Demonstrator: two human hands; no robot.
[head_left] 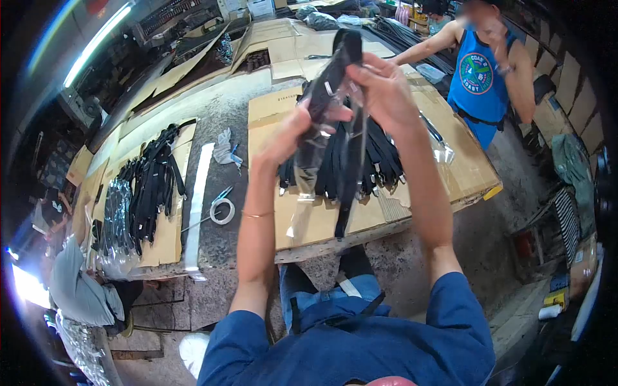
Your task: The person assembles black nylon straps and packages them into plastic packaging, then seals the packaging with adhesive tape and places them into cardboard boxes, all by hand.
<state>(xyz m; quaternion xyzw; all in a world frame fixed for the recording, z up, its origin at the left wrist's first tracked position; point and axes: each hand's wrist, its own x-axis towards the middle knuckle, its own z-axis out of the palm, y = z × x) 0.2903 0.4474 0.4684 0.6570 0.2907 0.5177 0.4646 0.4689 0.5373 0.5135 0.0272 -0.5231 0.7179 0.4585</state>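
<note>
Black straps (154, 186) lie bunched on a cardboard sheet (168, 238) at the far left, some under clear plastic (116, 219). Nearer me run a white strip (201, 199), a crumpled bit of plastic (225, 151), a small blue-handled tool (223, 194) and a tape roll (212, 212), all apart from the work in my hands.

With my left hand (283, 138) I grasp a clear sleeve (302, 206) near its upper part, thumb and fingers bent around it; its loose end hangs over the table edge. I'd keep that grip light, since thin film probably creases and clings if squeezed, and hold the mouth spread so nothing snags.

The folded black strap (338, 71) is up in front of me, between my two hands and above the table, its dark length hanging beside the film. Under it, more straps (380, 161) are fanned out on a second cardboard sheet (463, 170).

My right hand (386, 90) pinches the strap near its top fold. Holding the layers flat and level there should stop them twisting; blur hides exactly where each fingertip presses. Farther right stands a person in a blue tank top (476, 83).
</note>
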